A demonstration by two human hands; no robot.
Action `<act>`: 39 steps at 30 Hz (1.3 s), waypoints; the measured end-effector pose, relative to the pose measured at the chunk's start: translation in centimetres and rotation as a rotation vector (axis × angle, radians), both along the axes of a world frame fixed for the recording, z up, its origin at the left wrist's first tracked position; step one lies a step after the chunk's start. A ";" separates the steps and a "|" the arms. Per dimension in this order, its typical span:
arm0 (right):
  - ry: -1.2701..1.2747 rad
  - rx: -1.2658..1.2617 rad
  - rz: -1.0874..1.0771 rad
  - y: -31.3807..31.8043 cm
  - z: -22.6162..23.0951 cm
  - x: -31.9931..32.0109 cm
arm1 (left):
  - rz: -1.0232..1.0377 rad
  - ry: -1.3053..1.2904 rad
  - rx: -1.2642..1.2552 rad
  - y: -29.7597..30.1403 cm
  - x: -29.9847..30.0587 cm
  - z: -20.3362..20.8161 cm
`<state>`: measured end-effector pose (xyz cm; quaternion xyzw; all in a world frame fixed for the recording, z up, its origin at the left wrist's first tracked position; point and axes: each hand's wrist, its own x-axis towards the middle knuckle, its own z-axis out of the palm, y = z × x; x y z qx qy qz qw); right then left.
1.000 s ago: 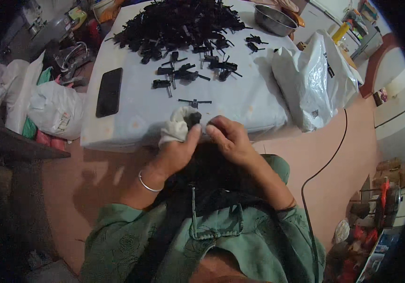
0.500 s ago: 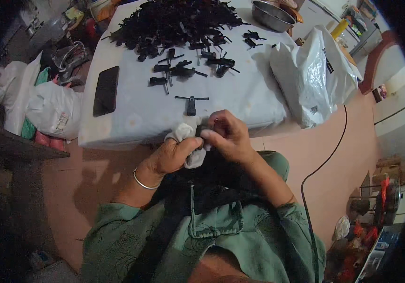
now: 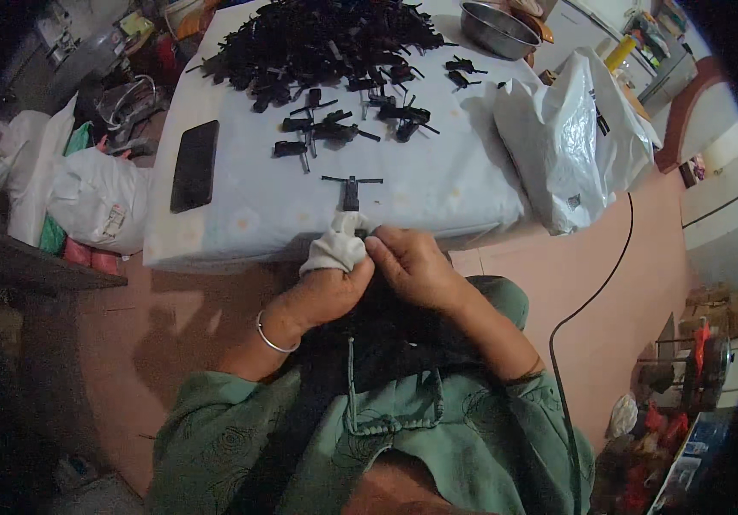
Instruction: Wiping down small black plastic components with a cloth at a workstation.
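Note:
Just off the table's near edge, both hands meet in front of me. My left hand (image 3: 332, 290) is closed on a crumpled white cloth (image 3: 334, 251). Against it, my right hand (image 3: 418, 264) is pinched shut. A small dark bit shows between the hands, but the fingers cover most of it. Right beyond the cloth lies a black plastic part (image 3: 351, 194) with two thin arms spread sideways. Several similar black parts (image 3: 330, 129) are scattered farther back on the table (image 3: 249, 184).
A large heap of black parts (image 3: 317, 43) covers the far end. A black phone (image 3: 194, 166) lies at the left and a metal bowl (image 3: 498, 30) at the back right. A white plastic bag (image 3: 549, 142) stands on the right edge. A black cable (image 3: 592, 300) crosses the floor.
My left hand has moved slightly up and right, and the cloth has bunched differently, nearer the single black part. My right hand's fingers have closed in against the cloth.

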<state>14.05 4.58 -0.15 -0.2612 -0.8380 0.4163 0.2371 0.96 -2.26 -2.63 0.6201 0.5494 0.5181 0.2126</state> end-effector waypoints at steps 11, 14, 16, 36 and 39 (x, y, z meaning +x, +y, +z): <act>-0.074 0.030 0.037 3.7 -0.7 0.1 | -0.048 0.424 -0.166 -0.8 -0.9 0.6; -0.063 0.520 -0.293 6.4 -2.0 -2.0 | -0.071 0.208 -0.101 -0.5 -0.6 0.9; -0.167 0.540 -0.257 7.6 -2.7 -2.8 | -0.066 0.326 0.078 -0.2 -1.0 0.4; 0.052 -0.342 -0.206 2.5 -2.2 0.6 | 0.219 -0.006 0.135 0.7 -0.2 -0.4; 0.064 -0.380 -0.078 0.7 -1.0 0.4 | 0.305 0.017 0.067 0.8 -0.2 -0.1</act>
